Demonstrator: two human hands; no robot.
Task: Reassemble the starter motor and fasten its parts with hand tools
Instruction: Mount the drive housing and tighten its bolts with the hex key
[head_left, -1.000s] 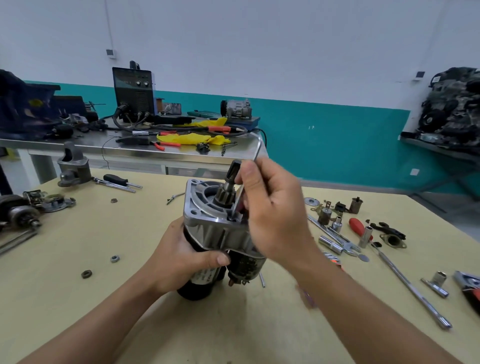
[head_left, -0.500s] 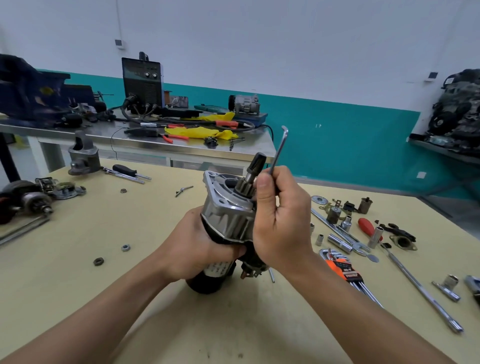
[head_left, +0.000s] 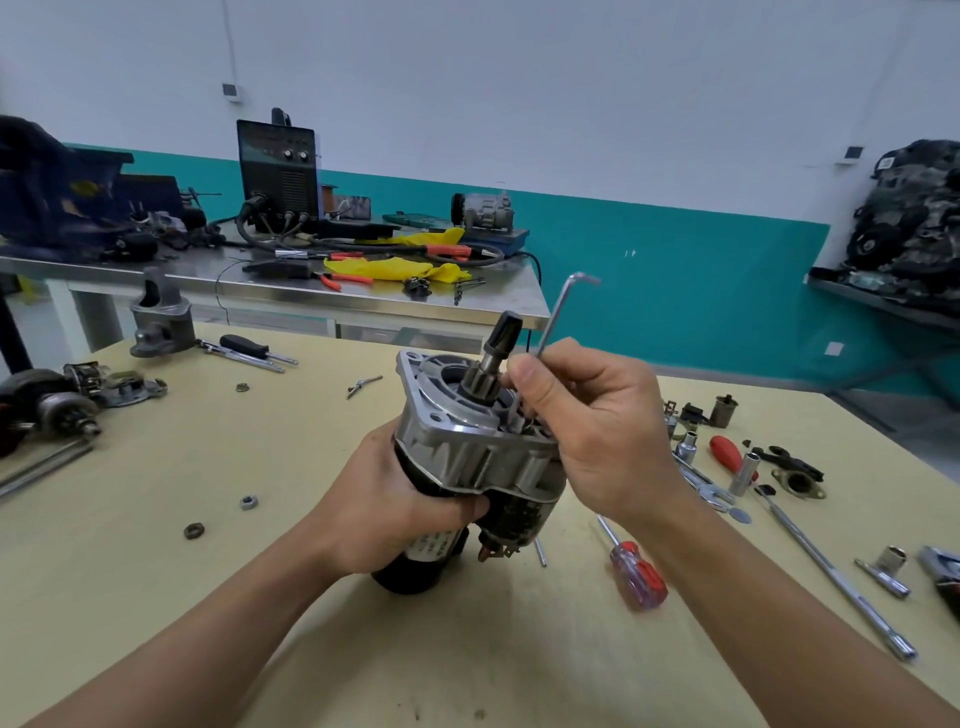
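hex key (head_left: 558, 312): barely above the fingers 1 s ago; now its long arm sticks well above them, bent end at the top.
right hand (head_left: 597, 436): moved from over the pinion shaft (head_left: 496, 348) to its right side.
starter motor (head_left: 467, 452): tipped further, shaft leaning right.
screwdriver (head_left: 639, 574): newly visible beside the right wrist.

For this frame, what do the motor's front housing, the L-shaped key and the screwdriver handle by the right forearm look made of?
Front housing of the starter motor: likely cast aluminium, matte silver-grey with ribs and bright edges. L-shaped key: probably plated steel, thin and shiny. Screwdriver handle: translucent plastic, red and clear, glossy.
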